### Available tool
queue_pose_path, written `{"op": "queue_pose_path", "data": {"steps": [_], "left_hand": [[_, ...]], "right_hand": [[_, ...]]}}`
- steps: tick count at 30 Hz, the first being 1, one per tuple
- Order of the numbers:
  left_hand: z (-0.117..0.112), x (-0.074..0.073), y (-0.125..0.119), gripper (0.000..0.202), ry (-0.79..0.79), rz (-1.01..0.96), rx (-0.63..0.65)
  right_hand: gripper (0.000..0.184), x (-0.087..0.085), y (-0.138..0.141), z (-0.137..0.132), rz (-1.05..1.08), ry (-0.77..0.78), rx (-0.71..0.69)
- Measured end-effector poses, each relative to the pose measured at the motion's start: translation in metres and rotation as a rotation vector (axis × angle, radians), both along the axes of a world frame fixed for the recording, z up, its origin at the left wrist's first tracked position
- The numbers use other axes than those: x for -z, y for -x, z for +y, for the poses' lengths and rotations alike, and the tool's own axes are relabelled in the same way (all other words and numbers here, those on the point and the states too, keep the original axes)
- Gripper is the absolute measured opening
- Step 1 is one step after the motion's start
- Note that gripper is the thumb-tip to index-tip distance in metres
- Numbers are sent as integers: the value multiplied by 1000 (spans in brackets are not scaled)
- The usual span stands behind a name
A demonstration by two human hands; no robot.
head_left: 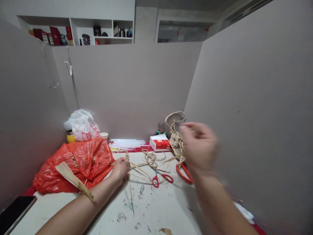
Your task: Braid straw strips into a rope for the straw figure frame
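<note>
The person's left hand [119,169] rests on the white, paint-smudged tabletop [156,209]. Its fingers are closed on the near end of a few thin straw strands [138,169], which run right and far towards a short braided piece [150,158] lying flat. A broad dried leaf strip [73,181] lies across the left forearm, and its far end is over the red plastic bag [80,163].

The right hand [199,143] is raised off the tabletop and blurred, with the fingers curled inward. It is just beside a hanging bundle of braided straw cord [176,138]. The blur hides whether it grips a strand or is empty.

Judging by how things lie, part of the braiding is done, since the bundle and the short flat piece are both already plaited. The strands under the left hand are loose, and more unworked leaf shows in the red bag.

Small red-handled scissors [160,178] lie between the hands. A larger red pair [183,171] sits partly under the right wrist. At the far edge are a red and white carton [160,143], a row of clear sticks [127,142], a paper cup [104,134], a white plastic bag [81,125] and a yellow jar [70,137]. A dark phone [14,212] lies at the near left corner.
</note>
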State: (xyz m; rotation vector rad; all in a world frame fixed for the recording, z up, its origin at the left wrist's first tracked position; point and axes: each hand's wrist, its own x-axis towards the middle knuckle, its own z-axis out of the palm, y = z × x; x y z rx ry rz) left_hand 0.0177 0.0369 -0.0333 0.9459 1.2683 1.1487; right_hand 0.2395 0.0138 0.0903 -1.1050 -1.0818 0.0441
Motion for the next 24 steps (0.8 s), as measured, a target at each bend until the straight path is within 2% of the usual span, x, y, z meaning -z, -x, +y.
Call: {"op": "queue_pose_path", "data": {"steps": [1, 3, 5, 8, 11, 15, 20, 24], "left_hand": [[-1, 1, -1, 20, -2, 2, -3], [-3, 1, -3, 18, -1, 4, -9], [-5, 1, -6, 17, 5, 3, -18], [-8, 1, -10, 16, 19, -3, -32], [-8, 3, -13, 16, 22, -9, -41], [-3, 12, -16, 17, -2, 24, -95], [-3, 20, -18, 14, -66, 53, -98], [-4, 11, -17, 12, 37, -13, -102]], "right_hand": [[22, 9, 22, 17, -66, 148, -107], [17, 30, 60, 51, -234, 545, -295], [14, 54, 88, 80, -282, 687, -378], [15, 87, 112, 108, -300, 811, -463], [10, 111, 125, 122, -312, 888, -512], [10, 129, 128, 129, -349, 887, -510], [6, 132, 123, 118, -301, 852, -567], [13, 132, 124, 117, -214, 787, -553]]}}
